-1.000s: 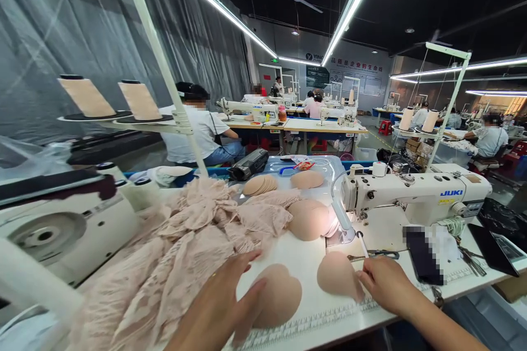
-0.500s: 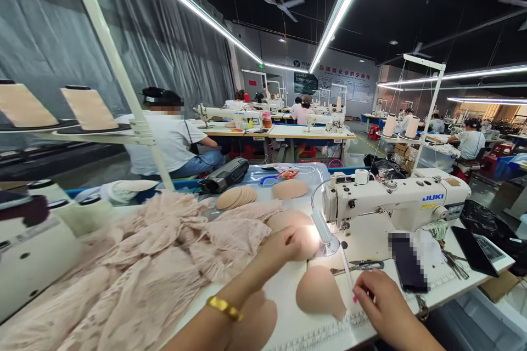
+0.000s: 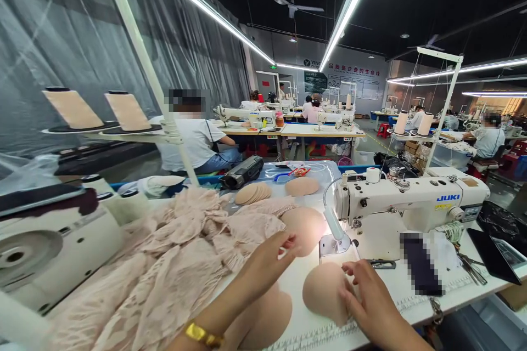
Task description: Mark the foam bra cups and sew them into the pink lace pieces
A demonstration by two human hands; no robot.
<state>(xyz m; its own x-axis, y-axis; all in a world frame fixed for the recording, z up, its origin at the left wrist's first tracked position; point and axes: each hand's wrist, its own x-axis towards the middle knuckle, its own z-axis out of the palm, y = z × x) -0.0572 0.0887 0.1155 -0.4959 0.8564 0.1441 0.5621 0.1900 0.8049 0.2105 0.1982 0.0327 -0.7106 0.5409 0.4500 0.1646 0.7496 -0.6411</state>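
My left hand [image 3: 269,258] is over the table, its loosely curled fingertips beside the near edge of a large beige bra cup [image 3: 304,227]. A gap shows between its thumb and fingers, with nothing visible in it. My right hand [image 3: 370,293] is at the right edge of another beige bra cup [image 3: 323,290], thumb and fingers bent and apart over that edge. Whether they press on the cup is hard to tell. More beige cups [image 3: 269,318] lie under my left forearm. A heap of pale pink lace fabric [image 3: 164,258] spreads out to the left.
A white sewing machine [image 3: 403,194] with a lit lamp [image 3: 335,223] stands at the right. Thread snips [image 3: 382,264], a dark phone [image 3: 424,269] and scissors [image 3: 473,269] lie near it. Stacked cups [image 3: 253,193] sit behind. A co-worker [image 3: 193,142] sits beyond.
My right hand has moved left and up to the nearer cup; the white strip by its fingers no longer shows. My left hand has drawn back from the large cup. The view has turned left.
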